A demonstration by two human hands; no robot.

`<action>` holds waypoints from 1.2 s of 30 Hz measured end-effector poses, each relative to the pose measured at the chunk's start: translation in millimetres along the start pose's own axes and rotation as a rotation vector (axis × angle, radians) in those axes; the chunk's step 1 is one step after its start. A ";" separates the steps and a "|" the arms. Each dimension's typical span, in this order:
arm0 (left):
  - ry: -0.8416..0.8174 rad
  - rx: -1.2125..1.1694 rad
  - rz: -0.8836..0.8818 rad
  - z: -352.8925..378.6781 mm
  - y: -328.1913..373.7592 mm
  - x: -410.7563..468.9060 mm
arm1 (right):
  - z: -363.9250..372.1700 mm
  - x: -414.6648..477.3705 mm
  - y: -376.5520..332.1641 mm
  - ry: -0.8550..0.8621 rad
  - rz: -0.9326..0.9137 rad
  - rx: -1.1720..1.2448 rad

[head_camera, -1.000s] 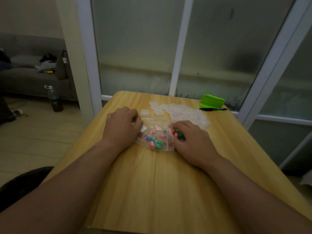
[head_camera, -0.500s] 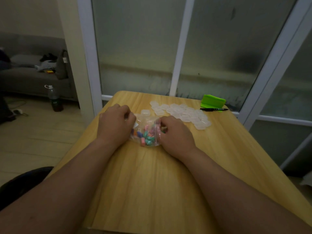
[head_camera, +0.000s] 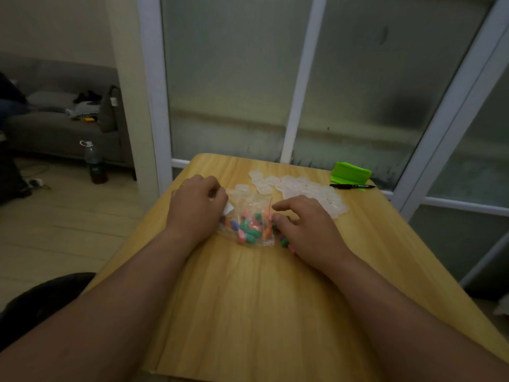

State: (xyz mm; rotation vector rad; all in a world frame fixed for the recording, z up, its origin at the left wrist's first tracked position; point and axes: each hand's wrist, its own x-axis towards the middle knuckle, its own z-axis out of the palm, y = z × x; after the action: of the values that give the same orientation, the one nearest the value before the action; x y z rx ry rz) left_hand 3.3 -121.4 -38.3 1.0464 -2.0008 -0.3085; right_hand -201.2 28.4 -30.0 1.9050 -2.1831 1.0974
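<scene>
A small clear plastic bag (head_camera: pixel 252 226) filled with several coloured pieces (green, pink, blue, orange) lies on the wooden table (head_camera: pixel 261 312). My left hand (head_camera: pixel 197 208) is curled over the bag's left edge and grips it. My right hand (head_camera: pixel 305 227) rests just right of the bag, with the forefinger stretched toward the bag's red-edged mouth and the thumb apart from it. A few loose coloured pieces (head_camera: pixel 283 240) lie on the table, half hidden under that hand.
Several small translucent white lids or cases (head_camera: pixel 300 188) are heaped behind the bag. A green box (head_camera: pixel 350 172) and a black pen (head_camera: pixel 352 186) lie at the table's far right edge. Frosted glass doors stand behind. A bottle (head_camera: pixel 95 164) stands on the floor at left.
The right hand has pulled back from the bag's mouth to its right side and its fingers have spread. Loose coloured pieces now lie beside the bag. The left hand keeps its hold.
</scene>
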 end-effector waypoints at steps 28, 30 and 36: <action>-0.079 -0.046 -0.330 -1.0 -13.4 7.8 | 38.3 30.4 -44.5 -0.297 -0.370 -0.502; -0.043 -0.178 -0.306 -2.3 -14.9 8.7 | 40.8 33.4 -48.2 -0.322 -0.365 -0.513; 0.016 -0.307 -0.205 -6.0 -16.7 10.4 | 40.7 36.8 -60.6 -0.395 -0.335 -0.431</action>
State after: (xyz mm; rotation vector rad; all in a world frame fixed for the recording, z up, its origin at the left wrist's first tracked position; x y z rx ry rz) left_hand 14.2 -138.9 -37.8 1.0511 -1.7642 -0.6918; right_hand -140.2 -23.9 -14.6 2.2841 -1.9321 0.1883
